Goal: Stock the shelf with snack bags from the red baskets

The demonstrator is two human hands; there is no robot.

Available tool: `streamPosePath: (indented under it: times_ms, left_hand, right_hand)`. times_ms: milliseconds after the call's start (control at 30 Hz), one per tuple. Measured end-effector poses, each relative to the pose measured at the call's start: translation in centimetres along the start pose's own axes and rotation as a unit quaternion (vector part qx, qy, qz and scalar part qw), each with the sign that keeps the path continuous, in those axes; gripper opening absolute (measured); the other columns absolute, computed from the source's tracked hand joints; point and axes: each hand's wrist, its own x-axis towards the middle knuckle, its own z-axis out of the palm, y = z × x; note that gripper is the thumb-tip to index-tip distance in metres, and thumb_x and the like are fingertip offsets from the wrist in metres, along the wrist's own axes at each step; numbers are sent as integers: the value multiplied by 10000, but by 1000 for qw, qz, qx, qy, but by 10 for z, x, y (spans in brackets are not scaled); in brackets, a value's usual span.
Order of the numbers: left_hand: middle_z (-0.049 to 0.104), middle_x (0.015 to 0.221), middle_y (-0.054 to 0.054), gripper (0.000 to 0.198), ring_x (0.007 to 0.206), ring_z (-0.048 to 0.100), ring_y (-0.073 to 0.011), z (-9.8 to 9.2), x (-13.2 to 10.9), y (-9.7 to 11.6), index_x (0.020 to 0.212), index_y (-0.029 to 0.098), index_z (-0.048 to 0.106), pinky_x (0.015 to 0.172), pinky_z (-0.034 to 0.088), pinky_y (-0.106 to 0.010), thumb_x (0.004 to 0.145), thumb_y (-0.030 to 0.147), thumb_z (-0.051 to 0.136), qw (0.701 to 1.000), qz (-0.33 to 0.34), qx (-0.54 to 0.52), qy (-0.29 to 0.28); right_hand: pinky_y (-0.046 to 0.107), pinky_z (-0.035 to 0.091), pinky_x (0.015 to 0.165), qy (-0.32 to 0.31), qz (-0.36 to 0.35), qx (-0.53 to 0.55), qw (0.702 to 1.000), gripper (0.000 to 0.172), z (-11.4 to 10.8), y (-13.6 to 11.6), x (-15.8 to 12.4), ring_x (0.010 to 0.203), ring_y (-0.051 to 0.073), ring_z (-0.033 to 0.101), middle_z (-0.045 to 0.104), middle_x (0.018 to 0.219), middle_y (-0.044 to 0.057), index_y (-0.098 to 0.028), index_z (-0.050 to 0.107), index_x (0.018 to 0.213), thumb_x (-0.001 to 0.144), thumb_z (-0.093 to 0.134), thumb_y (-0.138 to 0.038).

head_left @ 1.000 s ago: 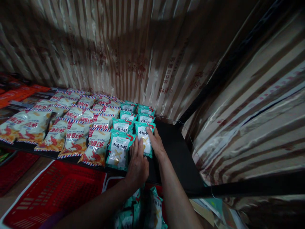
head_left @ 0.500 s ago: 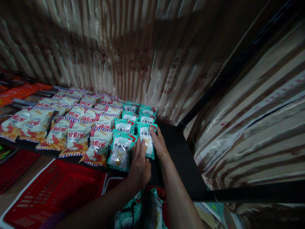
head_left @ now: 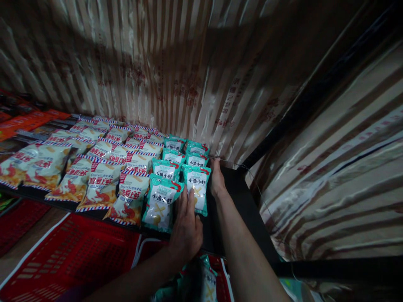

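Note:
Two columns of teal snack bags stand on the black shelf [head_left: 234, 201]. My left hand [head_left: 188, 224] has its fingers stretched out between the front left teal bag [head_left: 160, 204] and the front bag of the right column [head_left: 197, 186], its fingertips over that bag's lower left part. My right hand [head_left: 217, 178] lies flat along the right side of the right column, fingers pointing to the back. Neither hand grips a bag. Behind the front bags, more teal bags [head_left: 197, 160] lean in line.
White and orange snack bags [head_left: 102, 184] fill the shelf to the left. Below are a red basket [head_left: 78, 247] and another holding teal bags [head_left: 209, 283]. A striped curtain [head_left: 176, 67] hangs behind; a black post [head_left: 280, 126] and thin wire [head_left: 260, 193] stand right.
My right hand has left the front of the right-column bag and moved back along the column's right side. My left hand stays by the front bags.

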Motion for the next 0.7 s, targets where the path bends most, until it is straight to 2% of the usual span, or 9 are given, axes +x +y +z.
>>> streamPosePath:
  times_ms: [200,400,500,567,633,700]
  left_hand:
    - [40,1563,-83,733,1435,28,-253,3,0,-3,1472,138,138,1166,168,-474,791,67,399,1000,-9,-1,-4]
    - [69,1559,-96,699,1434,51,-248,2,3,-2,1464,127,176,1164,182,-469,798,68,381,1000,-17,-10,-3]
    - [66,1559,-106,713,1433,57,-247,2,2,-2,1471,133,143,1162,184,-471,801,69,376,1000,-4,-4,6]
    - [68,1557,-121,726,1432,49,-255,3,1,-2,1474,124,120,1159,180,-483,797,66,377,1000,16,13,14]
    - [79,1552,-145,721,1431,26,-269,3,-1,-1,1469,97,125,1152,171,-512,792,60,371,998,50,43,20]
    - [99,1546,-163,701,1430,15,-275,1,-4,2,1462,81,143,1143,176,-534,794,57,355,993,96,68,30]
  right_hand:
    - [344,536,821,-3,32,-34,999,796,4,3,10,845,225,698,740,911,63,-170,639,1155,758,322,-783]
    - [387,515,870,19,78,-52,995,813,2,-2,6,954,268,671,729,966,88,-153,682,1067,727,337,-806]
    - [379,448,976,5,18,-69,997,778,1,-7,-5,1100,246,607,682,1130,56,-199,617,1189,779,283,-769]
    - [374,331,1080,5,-54,-116,992,732,0,-9,-20,1258,219,479,561,1320,38,-222,526,1293,828,250,-715]
    - [378,195,1144,24,-124,-191,973,707,-3,-9,-40,1374,198,304,383,1466,48,-199,435,1364,865,230,-656]
    - [405,156,1153,47,-175,-266,947,688,-7,-5,-64,1408,198,217,290,1510,85,-158,380,1396,894,204,-595]
